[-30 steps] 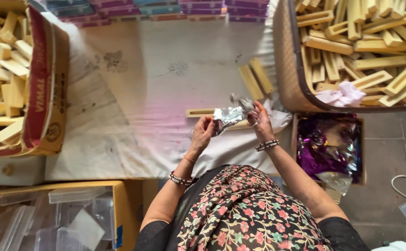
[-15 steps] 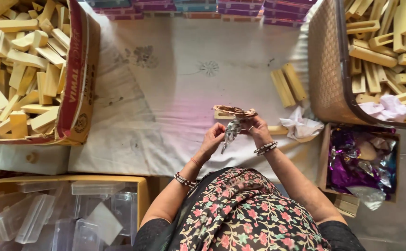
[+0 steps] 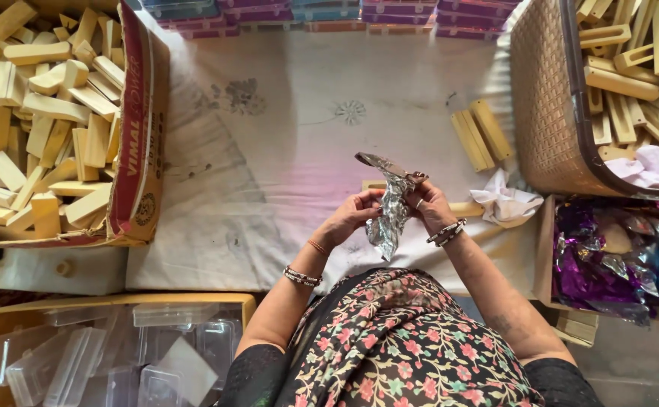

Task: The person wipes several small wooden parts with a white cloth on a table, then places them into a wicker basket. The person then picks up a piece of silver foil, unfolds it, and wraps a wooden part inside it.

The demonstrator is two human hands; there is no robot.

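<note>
Both hands work at scene centre, over the white cloth. Left hand and right hand are each pinched shut on the foil, a crumpled silver sheet held between them; its lower end hangs toward the person.

Judged step: wrapping a bar in foil. The bar itself is mostly hidden by foil & fingers.

For a clean wrap:
- Keep foil taut btwn both pinches.
- Fold edges flat against the piece; avoid tearing at corners.

Surroundings: box of blocks far left; basket of blocks far right; purple foil right; clear cases near left; two blocks on cloth.
</note>
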